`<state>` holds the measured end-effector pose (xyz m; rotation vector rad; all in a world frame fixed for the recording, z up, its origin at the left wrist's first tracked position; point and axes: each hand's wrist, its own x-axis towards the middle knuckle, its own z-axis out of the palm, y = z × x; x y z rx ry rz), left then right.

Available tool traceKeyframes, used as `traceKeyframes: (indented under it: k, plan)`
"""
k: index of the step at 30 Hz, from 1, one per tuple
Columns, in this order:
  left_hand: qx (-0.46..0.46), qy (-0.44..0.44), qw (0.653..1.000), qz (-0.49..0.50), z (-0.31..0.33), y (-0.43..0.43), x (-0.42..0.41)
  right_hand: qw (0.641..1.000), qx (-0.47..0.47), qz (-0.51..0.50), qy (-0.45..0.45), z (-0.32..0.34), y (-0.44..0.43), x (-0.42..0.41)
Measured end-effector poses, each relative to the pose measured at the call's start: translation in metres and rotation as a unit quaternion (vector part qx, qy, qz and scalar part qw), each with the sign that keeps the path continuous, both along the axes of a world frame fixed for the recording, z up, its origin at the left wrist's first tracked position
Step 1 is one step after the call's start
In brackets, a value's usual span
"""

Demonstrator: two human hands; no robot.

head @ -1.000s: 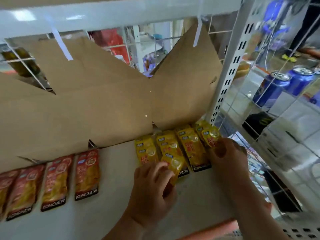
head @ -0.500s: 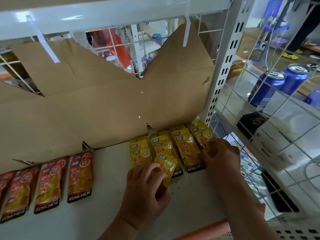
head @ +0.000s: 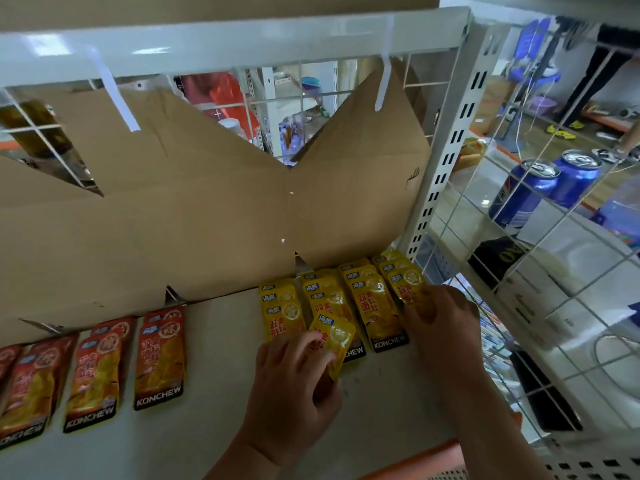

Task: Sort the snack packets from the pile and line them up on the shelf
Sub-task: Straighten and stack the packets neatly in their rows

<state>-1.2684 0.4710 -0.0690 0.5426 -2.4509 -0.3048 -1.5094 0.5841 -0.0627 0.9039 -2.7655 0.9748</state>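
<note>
Now mid-placement in the yellow group: left hand [head: 294, 386] has fingers and thumb curled round one yellow foil snack packet [head: 334, 341], held tilted with its top over the lower end of the second column from the left. Right hand [head: 440, 327] lies on the lower end of the rightmost yellow column [head: 403, 284], probably steadying it; can't tell whether it pinches or only presses. Four overlapping columns of yellow packets [head: 374, 306] sit at the rear right of the white metal shelf [head: 221, 375], tops against the brown cardboard back panel [head: 173, 220]. Red-orange KONCHEW packets [head: 159, 355] lie in their own row well apart on the left. Source pile not in view. Next move likely calls for squaring the held packet to its column, laying it flat and overlapping like its neighbours, then letting go without nudging the stacks. Held packet looks glossy, thin and crinkly, blue label at top, bending slightly in the grip, so probably slippery and light
</note>
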Motion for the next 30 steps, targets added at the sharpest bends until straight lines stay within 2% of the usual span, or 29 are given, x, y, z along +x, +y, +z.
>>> traceKeyframes:
  k: [5, 9, 17, 21, 25, 30]
  plan:
    - [0.009, 0.014, 1.0, -0.011, -0.003, -0.003, -0.001, 0.997, -0.017, 0.027, 0.072, 0.013, 0.002, 0.017]
    - [0.008, 0.019, 1.0, -0.014, -0.003, -0.005, 0.001, 0.999, 0.029, 0.025, 0.022, 0.023, -0.004, 0.037]
    - [0.016, 0.014, 0.999, 0.026, 0.002, -0.004, 0.002, 0.995, -0.001, 0.072, 0.063, 0.027, -0.023, 0.055]
    - [0.019, 0.021, 0.996, 0.089, 0.004, 0.003, 0.004, 0.988, -0.042, 0.133, 0.067, 0.032, -0.036, 0.049]
    - [0.055, 0.055, 0.974, 0.211, 0.002, 0.016, 0.002, 0.98, -0.045, 0.187, 0.055, 0.034, -0.045, 0.042]
    - [0.07, 0.035, 0.953, 0.291, 0.004, 0.029, -0.011, 0.973, -0.041, 0.225, 0.04, 0.027, -0.047, 0.036]
